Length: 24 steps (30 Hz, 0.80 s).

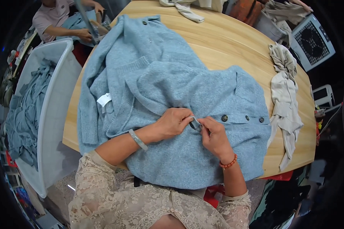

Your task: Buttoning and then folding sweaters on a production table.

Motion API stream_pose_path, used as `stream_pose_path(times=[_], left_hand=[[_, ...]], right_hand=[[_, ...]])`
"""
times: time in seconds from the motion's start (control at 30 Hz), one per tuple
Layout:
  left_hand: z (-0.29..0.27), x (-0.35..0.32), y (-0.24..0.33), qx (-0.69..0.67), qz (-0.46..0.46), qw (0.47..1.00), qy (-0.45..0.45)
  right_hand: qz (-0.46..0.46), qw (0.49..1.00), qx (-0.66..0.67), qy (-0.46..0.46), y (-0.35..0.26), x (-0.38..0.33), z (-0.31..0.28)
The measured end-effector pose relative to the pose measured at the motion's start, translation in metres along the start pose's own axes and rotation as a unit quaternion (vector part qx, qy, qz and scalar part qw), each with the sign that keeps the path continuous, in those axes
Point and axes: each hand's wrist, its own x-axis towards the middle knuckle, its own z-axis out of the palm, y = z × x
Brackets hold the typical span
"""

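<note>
A light blue knitted cardigan (168,164) lies spread before me, its near edge hanging over the table's front. My left hand (174,123) pinches the edge of its front band, drawn up into a small pale loop. Close beside it, my right hand (215,137) is closed on the same band with thumb and forefinger. A dark, partly hidden shape, perhaps a button, shows between the fingertips. Right of the hands runs a row of dark buttons, the nearest a large button (224,118). Farther back lies another blue knit garment (141,42), and a white label (104,100) shows at the left.
The wooden table (225,42) carries cream knitwear (284,95) along its right side and more at the far edge. At left stands a white tub (51,114) heaped with blue garments (28,114). A co-worker (59,21) handles blue cloth beyond it. A fan unit (312,41) is at far right.
</note>
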Motion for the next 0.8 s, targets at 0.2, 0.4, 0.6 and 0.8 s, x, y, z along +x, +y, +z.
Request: stream_pose_path(times=[0.2, 0.4, 0.6, 0.8], left_hand=[[0.0, 0.008, -0.006, -0.03, -0.047, 0.998, -0.015], [0.001, 0.005, -0.005, -0.055, -0.024, 0.998, -0.015], [0.004, -0.003, -0.015, -0.039, 0.013, 0.999, -0.001], [0.014, 0.001, -0.02, -0.029, 0.067, 0.997, 0.031]], right_hand=[[0.019, 1.0, -0.012, 0.0, -0.009, -0.004, 0.006], [-0.031, 0.994, -0.075, 0.067, -0.01, -0.009, 0.024], [-0.033, 0.985, -0.146, 0.086, -0.006, -0.008, 0.032], [0.033, 0.999, -0.028, 0.033, -0.014, -0.001, 0.009]])
